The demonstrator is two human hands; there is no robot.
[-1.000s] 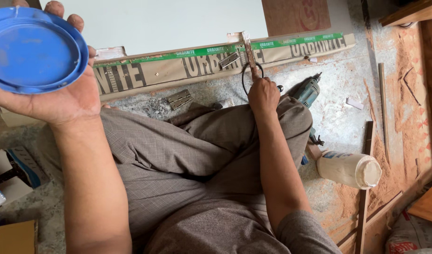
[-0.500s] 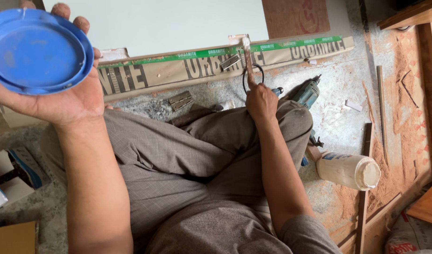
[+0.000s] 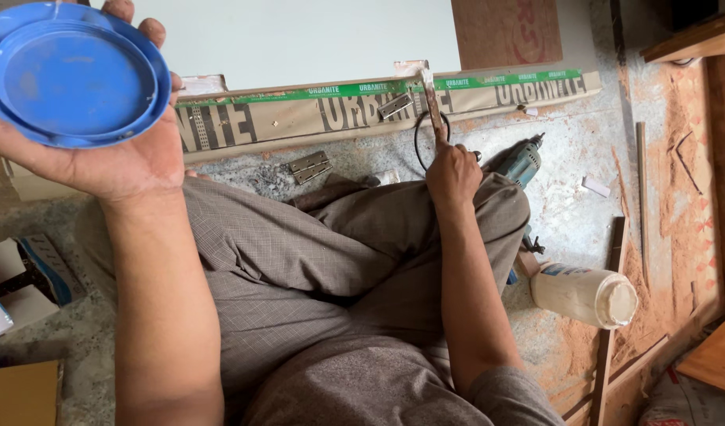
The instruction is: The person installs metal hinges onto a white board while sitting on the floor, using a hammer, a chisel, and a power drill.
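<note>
Up at ten o'clock our left hand (image 3: 110,158) lies palm up with the fingers spread, carrying a round blue plastic lid (image 3: 72,72) that rests across the palm and fingertips. We judge the lid light and fairly stiff, smooth enough to slide if tipped, and not fragile; its raised rim is the sure place to pinch it, though cradling it flat from below works as now.

Toward one o'clock our right hand (image 3: 451,172) is closed around the handle of a narrow chisel-like tool (image 3: 430,95), the blade pointing up to twelve against the taped edge of a board (image 3: 315,110). That tool looks rigid and heavier for its size, best held low on the handle as it is.

Counting: one blue lid, one hand tool, and two metal hinges, one hinge (image 3: 396,105) lying on the board edge and a second hinge (image 3: 310,166) on the floor just below it. One power drill (image 3: 519,162) lies at two o'clock beside our knee, and one whitish plastic bottle (image 3: 583,293) lies on its side at four o'clock amid sawdust.
</note>
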